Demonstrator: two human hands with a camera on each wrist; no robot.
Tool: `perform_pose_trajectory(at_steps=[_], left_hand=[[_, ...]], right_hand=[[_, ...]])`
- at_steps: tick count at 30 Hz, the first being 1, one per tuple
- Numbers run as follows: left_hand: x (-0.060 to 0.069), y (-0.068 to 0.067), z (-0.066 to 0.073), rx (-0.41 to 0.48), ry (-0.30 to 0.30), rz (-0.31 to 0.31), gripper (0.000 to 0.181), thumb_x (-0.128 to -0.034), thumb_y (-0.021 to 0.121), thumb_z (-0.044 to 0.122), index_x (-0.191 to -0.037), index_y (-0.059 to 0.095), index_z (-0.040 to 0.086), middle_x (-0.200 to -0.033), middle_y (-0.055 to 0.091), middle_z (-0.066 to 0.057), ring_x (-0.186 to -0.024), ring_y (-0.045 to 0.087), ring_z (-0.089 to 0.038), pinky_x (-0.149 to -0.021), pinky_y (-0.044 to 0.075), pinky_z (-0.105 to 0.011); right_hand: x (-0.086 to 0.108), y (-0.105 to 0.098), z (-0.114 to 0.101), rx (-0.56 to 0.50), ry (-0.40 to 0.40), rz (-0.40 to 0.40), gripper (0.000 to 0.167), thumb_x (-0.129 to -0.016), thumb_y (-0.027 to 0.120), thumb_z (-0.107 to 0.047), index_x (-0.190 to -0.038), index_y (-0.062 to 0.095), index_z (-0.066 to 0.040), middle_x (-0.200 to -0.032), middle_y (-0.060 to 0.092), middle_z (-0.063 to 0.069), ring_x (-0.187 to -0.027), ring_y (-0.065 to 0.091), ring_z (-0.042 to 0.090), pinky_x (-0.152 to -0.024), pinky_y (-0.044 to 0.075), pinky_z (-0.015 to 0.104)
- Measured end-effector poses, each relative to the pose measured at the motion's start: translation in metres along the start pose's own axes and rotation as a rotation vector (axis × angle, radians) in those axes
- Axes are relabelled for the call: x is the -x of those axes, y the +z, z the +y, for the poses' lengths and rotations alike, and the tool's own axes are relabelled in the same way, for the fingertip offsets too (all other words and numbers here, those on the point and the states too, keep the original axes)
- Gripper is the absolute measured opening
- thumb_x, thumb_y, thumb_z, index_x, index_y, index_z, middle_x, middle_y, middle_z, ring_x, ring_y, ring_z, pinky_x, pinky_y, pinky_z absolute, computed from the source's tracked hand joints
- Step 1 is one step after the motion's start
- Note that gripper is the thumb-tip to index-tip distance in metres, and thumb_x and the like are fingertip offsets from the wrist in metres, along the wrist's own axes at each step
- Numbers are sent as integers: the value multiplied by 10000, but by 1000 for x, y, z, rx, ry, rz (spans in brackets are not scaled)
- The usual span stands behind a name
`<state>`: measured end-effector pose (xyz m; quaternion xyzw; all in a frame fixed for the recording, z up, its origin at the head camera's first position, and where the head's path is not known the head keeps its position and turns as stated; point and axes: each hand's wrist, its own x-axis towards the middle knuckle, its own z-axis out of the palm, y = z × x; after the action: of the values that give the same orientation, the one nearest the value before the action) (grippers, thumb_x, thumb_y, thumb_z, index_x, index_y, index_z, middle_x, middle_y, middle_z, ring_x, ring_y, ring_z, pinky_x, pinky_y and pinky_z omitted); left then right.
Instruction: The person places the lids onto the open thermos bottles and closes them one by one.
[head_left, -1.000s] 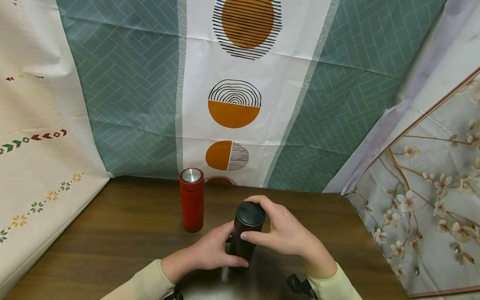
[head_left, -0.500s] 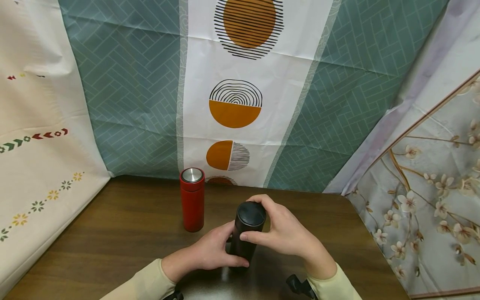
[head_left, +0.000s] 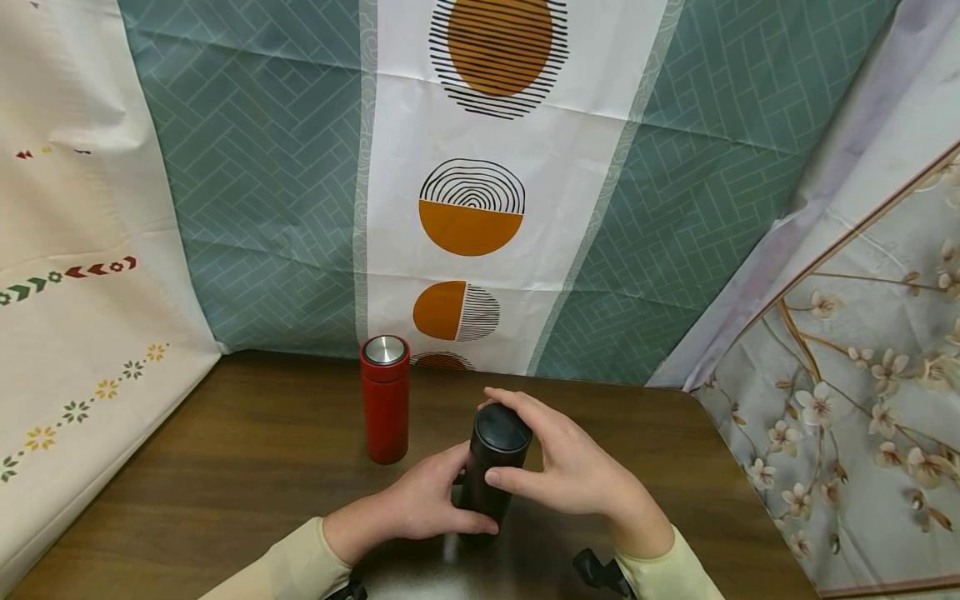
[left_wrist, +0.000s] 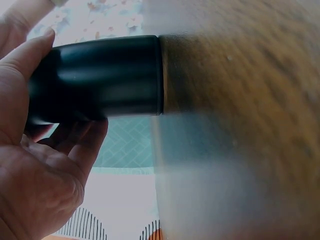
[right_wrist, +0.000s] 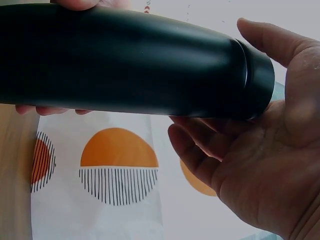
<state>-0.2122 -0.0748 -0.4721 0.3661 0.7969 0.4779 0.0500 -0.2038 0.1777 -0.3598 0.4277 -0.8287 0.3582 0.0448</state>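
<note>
A black thermos bottle with a black lid stands upright on the wooden table. My left hand grips its lower body, thumb in front and fingers behind; the left wrist view shows the bottle's base on the tabletop. Around the lid, my right hand is spread loosely. In the right wrist view, the right thumb stands apart from the lid, and the fingers sit just beyond it, partly hidden behind the bottle; whether they touch it, I cannot tell.
A red thermos bottle with a silver-topped lid stands to the left and farther back on the table. Patterned cloths hang behind the table and along both sides.
My right hand has loosened at the lid: its fingers have straightened and the thumb has shifted slightly right. The left hand and both bottles look unmoved.
</note>
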Motion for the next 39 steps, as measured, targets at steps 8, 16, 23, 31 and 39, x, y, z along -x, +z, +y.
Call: perform_pose_trajectory(at_steps=[8, 16, 23, 31, 39], left_hand=[[0, 0, 0, 19, -7, -5, 825, -891, 959, 468, -1568, 489, 425, -1465, 633, 158, -1331, 642, -107, -1116, 554, -398], [0, 0, -1, 33, -14, -10, 823, -893, 956, 473, -1565, 483, 439, -1447, 641, 164, -1319, 643, -106, -1122, 549, -397], [1, 1, -1, 32, -12, -10, 831, -892, 956, 475, -1571, 476, 450, -1457, 634, 166, -1326, 637, -111, -1126, 546, -402], [1, 1, 0, 24, -10, -4, 831, -887, 962, 468, -1566, 484, 438, -1452, 639, 166, -1327, 638, -106, -1128, 545, -403], [1, 0, 0, 29, -6, -5, 834, -887, 963, 467, -1568, 481, 442, -1459, 636, 168, -1331, 635, -111, -1132, 543, -411]], right_hand=[[-1, 0, 0, -19, 2, 9, 786, -962, 895, -254, -1637, 493, -289, -1481, 644, -106, -1267, 660, 133, -1061, 559, 375], [-1, 1, 1, -29, 7, 25, 680, -962, 913, -311, -1538, 556, -257, -1282, 712, -97, -1000, 656, 129, -864, 571, 322], [-1, 1, 0, -17, 31, 28, 662, -958, 914, -357, -1512, 562, -264, -1226, 719, -98, -875, 624, 122, -790, 562, 320], [-2, 2, 0, -11, 19, 37, 658, -955, 917, -348, -1500, 559, -260, -1180, 729, -107, -922, 656, 111, -825, 574, 334], [-2, 2, 0, -12, 32, 33, 660, -955, 915, -362, -1498, 550, -270, -1162, 730, -111, -942, 670, 112, -838, 575, 334]])
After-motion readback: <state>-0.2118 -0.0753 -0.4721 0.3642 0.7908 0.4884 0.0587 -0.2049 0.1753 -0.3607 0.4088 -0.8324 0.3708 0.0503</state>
